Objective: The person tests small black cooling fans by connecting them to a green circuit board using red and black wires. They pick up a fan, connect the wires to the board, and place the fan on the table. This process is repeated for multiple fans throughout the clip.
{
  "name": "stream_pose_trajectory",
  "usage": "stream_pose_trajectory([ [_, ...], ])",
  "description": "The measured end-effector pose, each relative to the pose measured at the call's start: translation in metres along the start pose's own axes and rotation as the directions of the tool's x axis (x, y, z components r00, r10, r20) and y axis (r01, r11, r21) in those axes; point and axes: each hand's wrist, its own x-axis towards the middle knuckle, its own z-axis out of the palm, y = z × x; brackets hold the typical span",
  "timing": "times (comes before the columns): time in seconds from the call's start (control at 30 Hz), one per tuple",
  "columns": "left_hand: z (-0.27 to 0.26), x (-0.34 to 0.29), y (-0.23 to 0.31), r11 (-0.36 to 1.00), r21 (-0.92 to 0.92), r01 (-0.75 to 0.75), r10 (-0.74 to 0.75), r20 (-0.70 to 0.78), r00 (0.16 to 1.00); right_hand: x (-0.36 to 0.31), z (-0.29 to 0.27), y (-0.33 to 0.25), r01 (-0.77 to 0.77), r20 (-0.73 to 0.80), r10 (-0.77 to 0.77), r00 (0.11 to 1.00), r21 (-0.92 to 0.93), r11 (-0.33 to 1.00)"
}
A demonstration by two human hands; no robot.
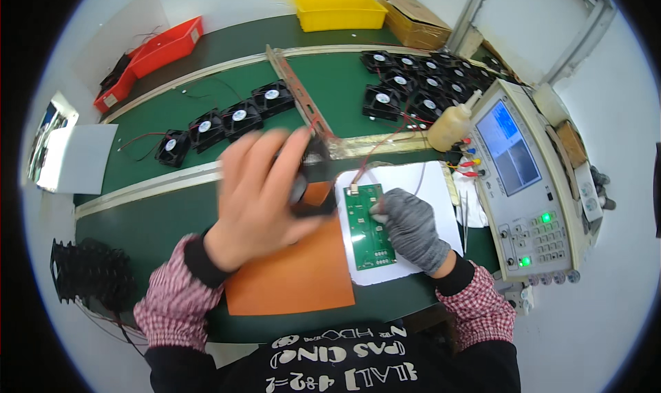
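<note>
My left hand (255, 193), bare and smeared by motion, grips a black cooling fan (318, 162) above an orange sheet (296, 276). Much of that fan is hidden behind the fingers. To the right, a green circuit board (365, 238) lies on a white pad (430, 186), with a white connector (354, 188) and thin wires at its top end. My right hand (413, 228) wears a grey glove with bare fingertips. Its fingers are closed together at the board's right side, and whatever they hold is hidden.
Several fans (241, 117) line the back left, and more (427, 83) stand at the back right beyond a metal rail (299, 93). A test instrument (516, 172) with a lit screen is at right, beside a squeeze bottle (451, 126). Stacked fans (89, 272) sit at left.
</note>
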Motion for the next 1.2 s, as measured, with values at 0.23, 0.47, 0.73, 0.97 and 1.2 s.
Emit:
stream_pose_trajectory([
  [0.23,0.153,0.042,-0.115,0.955,-0.229,0.191,-0.171,0.105,0.980,0.006,-0.006,-0.005,-0.143,-0.170,0.140,0.975,-0.006,0.990],
  [0.47,0.128,0.021,-0.170,0.910,0.200,0.364,-0.407,0.607,0.683,0.006,-0.013,-0.008,0.134,-0.246,-0.163,0.955,-0.131,0.982],
  [0.73,-0.023,0.006,0.045,0.623,-0.747,-0.230,0.609,0.279,0.742,0.004,0.002,-0.023,0.359,-0.158,-0.323,0.933,0.337,0.870],
  [0.97,-0.052,-0.027,-0.037,0.999,-0.054,-0.010,0.046,0.725,0.687,0.012,-0.025,-0.009,0.245,0.100,-0.225,0.969,-0.332,0.911],
  [1.2,-0.046,-0.053,-0.017,0.999,-0.045,-0.022,0.033,0.260,0.965,0.008,-0.011,-0.005,-0.266,0.130,0.235,0.963,0.348,0.899],
])
